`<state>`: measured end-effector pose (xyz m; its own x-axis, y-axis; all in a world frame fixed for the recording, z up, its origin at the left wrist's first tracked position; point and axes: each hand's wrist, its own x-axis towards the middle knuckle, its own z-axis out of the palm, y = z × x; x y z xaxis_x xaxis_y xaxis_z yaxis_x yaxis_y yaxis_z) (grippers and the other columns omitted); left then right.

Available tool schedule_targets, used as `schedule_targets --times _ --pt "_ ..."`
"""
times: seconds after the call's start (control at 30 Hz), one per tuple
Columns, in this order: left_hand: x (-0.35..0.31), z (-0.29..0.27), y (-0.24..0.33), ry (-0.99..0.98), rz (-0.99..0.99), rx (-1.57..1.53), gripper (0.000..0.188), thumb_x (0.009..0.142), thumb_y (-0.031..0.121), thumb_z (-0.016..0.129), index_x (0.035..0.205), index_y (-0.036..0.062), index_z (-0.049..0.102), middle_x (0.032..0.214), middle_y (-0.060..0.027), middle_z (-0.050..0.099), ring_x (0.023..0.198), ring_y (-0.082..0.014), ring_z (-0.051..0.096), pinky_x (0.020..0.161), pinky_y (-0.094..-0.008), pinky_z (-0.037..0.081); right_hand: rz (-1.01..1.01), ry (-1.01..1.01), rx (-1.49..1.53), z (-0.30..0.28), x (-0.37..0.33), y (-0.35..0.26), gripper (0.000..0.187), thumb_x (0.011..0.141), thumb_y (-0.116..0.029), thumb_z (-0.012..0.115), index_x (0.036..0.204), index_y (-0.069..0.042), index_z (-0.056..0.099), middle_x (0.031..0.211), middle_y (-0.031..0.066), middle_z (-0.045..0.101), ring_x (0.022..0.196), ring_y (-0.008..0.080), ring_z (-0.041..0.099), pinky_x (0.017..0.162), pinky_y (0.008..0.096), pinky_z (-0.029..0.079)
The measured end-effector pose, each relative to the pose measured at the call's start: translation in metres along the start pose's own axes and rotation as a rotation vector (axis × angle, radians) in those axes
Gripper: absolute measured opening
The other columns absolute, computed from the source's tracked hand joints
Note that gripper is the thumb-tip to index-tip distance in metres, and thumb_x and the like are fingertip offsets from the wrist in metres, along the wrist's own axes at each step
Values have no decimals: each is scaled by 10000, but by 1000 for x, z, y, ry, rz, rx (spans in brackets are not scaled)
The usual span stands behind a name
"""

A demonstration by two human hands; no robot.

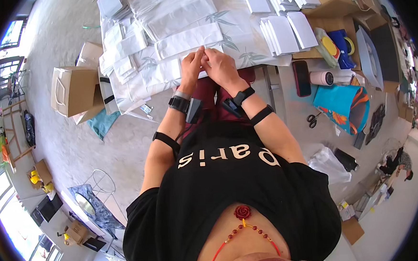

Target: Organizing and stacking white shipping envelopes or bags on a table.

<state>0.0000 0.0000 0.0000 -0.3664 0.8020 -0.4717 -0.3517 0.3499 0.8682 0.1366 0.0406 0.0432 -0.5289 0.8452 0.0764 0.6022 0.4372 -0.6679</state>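
Brown paper bags [75, 88] are seen on the floor at the far left, beside the table [241, 30]. White paper bags [127, 49] are piled along the table's left side. At its near edge, a flat white paper bag [167, 75] is pinched by the left hand [191, 67], fingers closed on it, and by the right hand [220, 67], likewise closed. Stacks of white envelopes [287, 32] are laid further right. Scissors [313, 119] are left on the floor.
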Motion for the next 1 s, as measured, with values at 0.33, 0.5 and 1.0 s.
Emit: schedule_targets --times 0.33,0.5,1.0 --pt "12 -17 -23 226 353 567 227 946 183 705 938 -43 722 794 -117 745 620 -194 700 577 -353 565 67 300 100 -14 -3 92 124 911 -112 713 1030 -85 692 998 114 702 946 329 690 820 428 557" --pt "9 -16 -20 209 300 528 249 948 205 705 921 -42 715 767 -121 739 539 -207 694 551 -342 558 110 243 116 -10 4 114 143 892 -77 727 1033 -84 703 996 101 707 973 311 684 847 418 547" --pt "17 -18 -32 218 322 682 273 925 236 700 876 -32 716 726 -161 722 626 -294 702 653 -412 539 -6 130 58 7 16 112 203 865 -107 767 1060 -151 732 1027 95 689 1014 324 657 892 441 524"
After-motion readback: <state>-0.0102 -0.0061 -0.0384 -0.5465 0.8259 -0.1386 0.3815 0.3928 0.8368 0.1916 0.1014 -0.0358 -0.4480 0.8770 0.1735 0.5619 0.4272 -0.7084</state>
